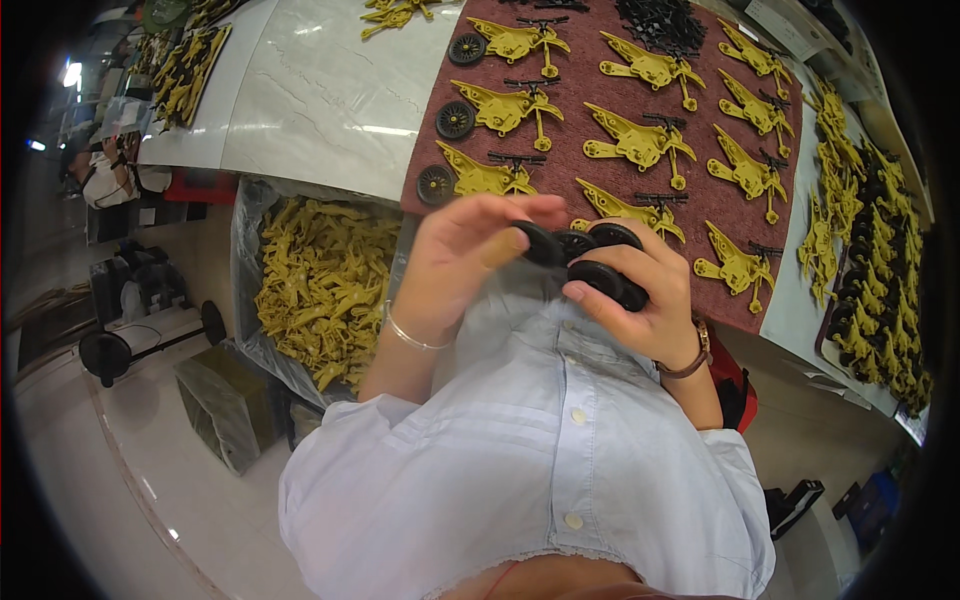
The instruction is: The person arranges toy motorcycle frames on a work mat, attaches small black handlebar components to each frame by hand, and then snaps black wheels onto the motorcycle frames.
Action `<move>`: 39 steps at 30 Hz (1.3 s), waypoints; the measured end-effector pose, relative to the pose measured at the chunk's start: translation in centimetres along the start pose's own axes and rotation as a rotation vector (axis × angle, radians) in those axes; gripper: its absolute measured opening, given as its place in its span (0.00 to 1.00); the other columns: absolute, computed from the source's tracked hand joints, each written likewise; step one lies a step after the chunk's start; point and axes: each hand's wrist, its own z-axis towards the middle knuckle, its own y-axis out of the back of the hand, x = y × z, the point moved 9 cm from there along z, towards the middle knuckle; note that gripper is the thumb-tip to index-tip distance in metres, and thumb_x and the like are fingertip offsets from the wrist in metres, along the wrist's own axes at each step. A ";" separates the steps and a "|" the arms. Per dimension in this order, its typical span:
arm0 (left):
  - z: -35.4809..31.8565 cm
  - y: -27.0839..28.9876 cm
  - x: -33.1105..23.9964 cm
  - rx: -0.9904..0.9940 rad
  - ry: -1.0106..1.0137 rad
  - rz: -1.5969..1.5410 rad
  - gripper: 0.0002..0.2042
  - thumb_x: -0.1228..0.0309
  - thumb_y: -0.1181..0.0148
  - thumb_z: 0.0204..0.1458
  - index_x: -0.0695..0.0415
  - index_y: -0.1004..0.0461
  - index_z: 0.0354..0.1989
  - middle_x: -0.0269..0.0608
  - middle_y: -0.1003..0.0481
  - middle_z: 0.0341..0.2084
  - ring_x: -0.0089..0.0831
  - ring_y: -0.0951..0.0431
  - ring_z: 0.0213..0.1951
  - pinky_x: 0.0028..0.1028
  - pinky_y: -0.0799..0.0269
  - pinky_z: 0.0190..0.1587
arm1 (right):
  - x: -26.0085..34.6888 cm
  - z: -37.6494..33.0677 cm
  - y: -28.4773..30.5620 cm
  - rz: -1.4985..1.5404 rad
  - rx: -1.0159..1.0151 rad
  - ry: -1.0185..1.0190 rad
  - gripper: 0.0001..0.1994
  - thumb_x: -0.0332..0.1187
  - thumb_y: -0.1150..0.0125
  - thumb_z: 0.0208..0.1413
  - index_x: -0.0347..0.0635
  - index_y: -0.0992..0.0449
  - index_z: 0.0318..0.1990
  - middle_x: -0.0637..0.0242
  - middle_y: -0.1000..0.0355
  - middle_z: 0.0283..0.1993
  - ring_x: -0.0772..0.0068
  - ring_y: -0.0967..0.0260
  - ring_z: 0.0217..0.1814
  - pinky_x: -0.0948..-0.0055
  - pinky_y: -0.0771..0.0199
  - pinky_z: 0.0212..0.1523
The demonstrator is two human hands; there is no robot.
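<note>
Several small black toy wheels (597, 283) are bunched in my right hand (650, 285), its fingers and thumb curled round them. My left hand (450, 250) pinches one black wheel (540, 244) by its edge, close beside that bunch. Both hands are just off the near edge of a dark red cloth (560, 140). On the cloth, yellow toy motorbike bodies (640, 138) with black handlebars lie in rows. Black spoked wheels (455, 120) sit at the rear ends of the left row's bodies.
An open plastic-lined box of loose yellow parts (325, 290) stands below the table at left. A heap of small black parts (660, 25) lies at the cloth's far side. More yellow and black assemblies (880, 290) crowd the right. A wrapped block (225, 405) rests on the floor.
</note>
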 end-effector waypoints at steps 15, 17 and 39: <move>-0.1 4.3 0.4 -0.335 0.045 0.634 0.12 0.76 0.31 0.47 0.64 0.21 0.40 0.36 0.22 0.31 0.19 0.22 0.30 0.18 0.26 0.33 | -0.4 -1.5 3.7 -0.062 -0.193 -0.050 0.12 0.29 0.26 0.40 0.35 0.22 0.33 0.56 0.26 0.36 0.62 0.26 0.36 0.72 0.27 0.38; -0.2 4.3 0.4 -0.368 0.034 0.651 0.12 0.76 0.31 0.46 0.64 0.21 0.40 0.36 0.22 0.30 0.19 0.22 0.29 0.17 0.27 0.32 | -0.5 -1.6 3.9 -0.061 -0.204 -0.060 0.12 0.29 0.26 0.40 0.35 0.22 0.33 0.56 0.26 0.36 0.62 0.26 0.36 0.72 0.27 0.38; 1.9 -3.3 -0.8 -0.071 -0.184 0.833 0.09 0.80 0.36 0.49 0.64 0.22 0.40 0.39 0.21 0.31 0.23 0.22 0.29 0.21 0.27 0.33 | 0.2 -3.5 6.8 -0.141 -0.291 -0.093 0.12 0.27 0.27 0.39 0.35 0.22 0.33 0.54 0.25 0.37 0.61 0.25 0.38 0.70 0.26 0.40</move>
